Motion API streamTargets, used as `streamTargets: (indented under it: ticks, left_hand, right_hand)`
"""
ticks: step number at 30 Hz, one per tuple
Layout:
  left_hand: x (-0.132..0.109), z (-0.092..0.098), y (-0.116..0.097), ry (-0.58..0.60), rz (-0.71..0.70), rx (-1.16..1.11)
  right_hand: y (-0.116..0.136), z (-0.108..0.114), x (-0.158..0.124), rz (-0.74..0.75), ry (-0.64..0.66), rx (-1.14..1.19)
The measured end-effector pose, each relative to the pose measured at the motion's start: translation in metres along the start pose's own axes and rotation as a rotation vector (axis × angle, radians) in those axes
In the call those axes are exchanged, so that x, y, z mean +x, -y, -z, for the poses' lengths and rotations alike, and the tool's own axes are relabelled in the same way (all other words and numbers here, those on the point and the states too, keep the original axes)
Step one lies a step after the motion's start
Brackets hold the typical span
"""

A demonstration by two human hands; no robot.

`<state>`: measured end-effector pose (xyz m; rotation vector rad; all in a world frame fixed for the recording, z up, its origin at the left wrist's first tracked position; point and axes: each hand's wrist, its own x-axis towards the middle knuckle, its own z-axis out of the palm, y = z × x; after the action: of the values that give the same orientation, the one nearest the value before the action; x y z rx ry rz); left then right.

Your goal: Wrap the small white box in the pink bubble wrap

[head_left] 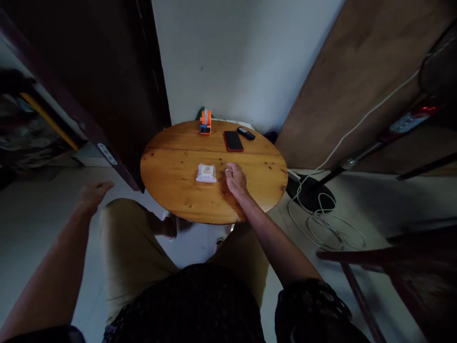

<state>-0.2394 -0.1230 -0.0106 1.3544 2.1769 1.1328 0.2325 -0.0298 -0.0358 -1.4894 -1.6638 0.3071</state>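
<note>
A small white wrapped packet (206, 173) with faint reddish print lies flat near the middle of the round wooden table (171, 190). Just right of it, my right hand (235, 178) is over the tabletop, fingers loosely bent and a little apart. It does not touch the packet, and I see nothing in it. My left hand (94, 195) hangs in the air left of the table, above my knee, slightly blurred. Its fingers stretch out to the right, holding nothing visible.
At the table's far side stand an orange tape dispenser (205, 123), a dark phone-like slab with red edges (233, 141) and a small black handset (246, 133). A white cable (328, 224) coils on the floor at right, by a black stand base (310, 193). A dark door (107, 95) stands left.
</note>
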Motion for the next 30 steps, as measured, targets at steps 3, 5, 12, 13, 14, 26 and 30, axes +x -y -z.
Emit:
streamTargets:
  ticks: [3, 5, 12, 13, 14, 26, 30]
  left_hand:
    - [0.001, 0.023, 0.01, 0.3, 0.184, 0.085]
    - [-0.003, 0.028, 0.004, 0.443, 0.163, 0.058]
    - [-0.012, 0.018, -0.019, 0.763, 0.186, 0.075]
    - [-0.011, 0.014, -0.021, 0.757, 0.139, 0.077]
    - [-0.009, 0.01, -0.024, 0.748, 0.096, 0.072]
    - [-0.019, -0.052, -0.024, 0.562, 0.153, -0.279]
    - [-0.035, -0.074, -0.01, 0.458, 0.317, -0.496]
  right_hand:
    - [0.002, 0.0, 0.002, -0.022, 0.012, -0.017]
    - [0.003, 0.0, 0.002, -0.043, 0.02, -0.029]
    - [0.004, -0.001, 0.003, -0.045, 0.012, -0.039]
    - [0.005, 0.0, 0.003, -0.051, 0.013, -0.048]
    - [0.007, 0.0, 0.003, -0.056, 0.013, -0.056]
    - [0.019, 0.005, -0.002, -0.087, 0.041, -0.109]
    - [0.022, 0.008, -0.003, -0.088, 0.043, -0.12]
